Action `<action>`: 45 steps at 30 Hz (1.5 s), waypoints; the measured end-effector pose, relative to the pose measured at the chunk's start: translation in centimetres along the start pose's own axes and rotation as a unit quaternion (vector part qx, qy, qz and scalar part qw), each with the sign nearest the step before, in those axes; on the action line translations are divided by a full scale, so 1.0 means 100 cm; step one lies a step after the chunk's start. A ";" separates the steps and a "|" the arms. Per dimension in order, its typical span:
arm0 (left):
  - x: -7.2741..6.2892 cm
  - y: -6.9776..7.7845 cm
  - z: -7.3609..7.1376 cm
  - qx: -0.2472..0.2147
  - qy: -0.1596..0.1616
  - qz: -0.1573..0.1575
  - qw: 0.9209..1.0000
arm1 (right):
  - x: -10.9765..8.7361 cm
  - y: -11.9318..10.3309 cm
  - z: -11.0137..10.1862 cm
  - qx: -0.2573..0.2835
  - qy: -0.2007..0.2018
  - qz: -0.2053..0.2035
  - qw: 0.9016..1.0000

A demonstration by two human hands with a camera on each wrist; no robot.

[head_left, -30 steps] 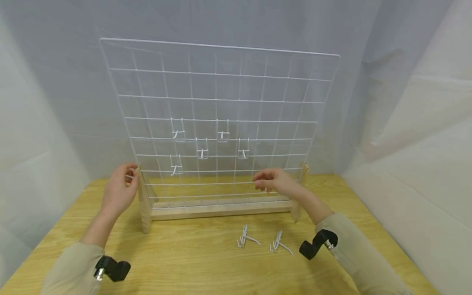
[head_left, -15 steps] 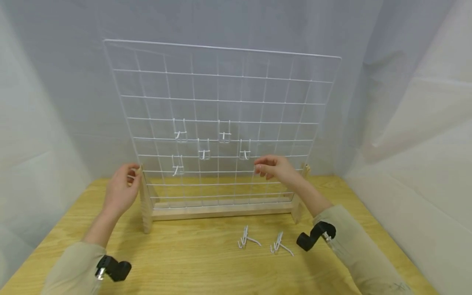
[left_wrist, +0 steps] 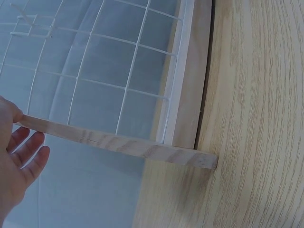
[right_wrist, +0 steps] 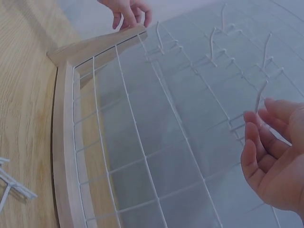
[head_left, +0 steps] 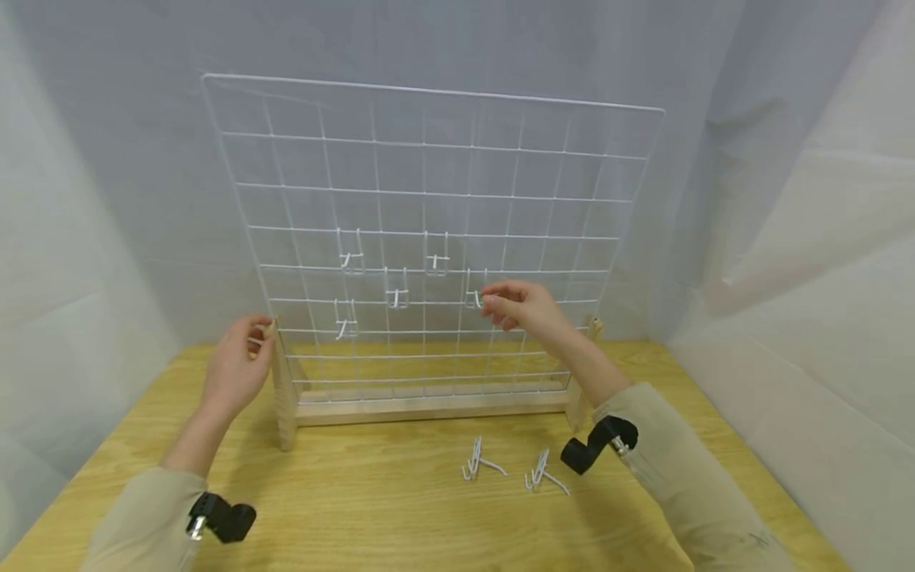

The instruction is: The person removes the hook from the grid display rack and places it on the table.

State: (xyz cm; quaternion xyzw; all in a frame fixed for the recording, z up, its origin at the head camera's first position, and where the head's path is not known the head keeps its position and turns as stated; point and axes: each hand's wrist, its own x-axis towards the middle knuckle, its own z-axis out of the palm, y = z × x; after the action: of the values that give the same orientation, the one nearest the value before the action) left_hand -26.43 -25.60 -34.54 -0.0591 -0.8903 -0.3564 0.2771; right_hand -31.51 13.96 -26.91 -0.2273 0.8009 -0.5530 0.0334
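A white wire grid panel (head_left: 446, 192) stands upright in a wooden stand (head_left: 429, 409). Several white wire hooks hang on it, among them an upper left hook (head_left: 350, 262) and a rightmost hook (head_left: 474, 300). My right hand (head_left: 529, 314) is at that rightmost hook; in the right wrist view, thumb and forefinger close around its prong (right_wrist: 261, 95). With my left hand (head_left: 236, 369) I grip the top of the stand's left wooden post (left_wrist: 118, 142), thumb on one side, fingers on the other.
Two loose wire hooks, one left (head_left: 475, 461) and one right (head_left: 541, 473), lie on the wooden table (head_left: 372, 508) in front of the stand. Pale sheeting (head_left: 808, 238) hangs behind and at both sides.
My right hand has risen from the lower part of the grid and shifted slightly left, reaching the rightmost hook. The left hand has stayed at the post.
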 end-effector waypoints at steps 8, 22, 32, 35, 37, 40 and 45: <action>-0.001 0.002 0.000 -0.001 0.004 0.003 1.000 | 0.006 -0.008 0.006 0.001 0.007 0.014 1.000; 0.001 0.002 0.000 0.004 0.012 0.014 1.000 | 0.009 -0.015 0.016 0.033 0.034 0.027 0.999; 0.000 0.001 0.000 0.004 0.008 0.010 1.000 | 0.009 -0.015 0.017 0.099 0.049 0.042 0.993; 0.000 0.001 0.001 0.002 0.006 0.008 1.000 | 0.008 -0.017 0.015 0.101 0.050 0.040 0.993; 0.000 0.001 0.001 0.002 0.006 0.007 1.000 | 0.007 -0.018 0.014 0.098 0.048 0.038 0.993; 0.001 0.000 0.001 0.001 0.006 0.007 1.000 | 0.005 -0.019 0.012 0.098 0.041 0.034 0.994; 0.001 0.000 0.002 -0.001 0.007 0.007 1.000 | 0.002 -0.020 0.009 0.105 0.032 0.029 0.994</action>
State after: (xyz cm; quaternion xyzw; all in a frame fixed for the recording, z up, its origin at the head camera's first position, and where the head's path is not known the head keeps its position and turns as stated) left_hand -26.63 -25.51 -34.59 -0.0632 -0.8876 -0.3555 0.2859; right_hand -30.78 12.54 -25.39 -0.1809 0.7454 -0.6399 0.0473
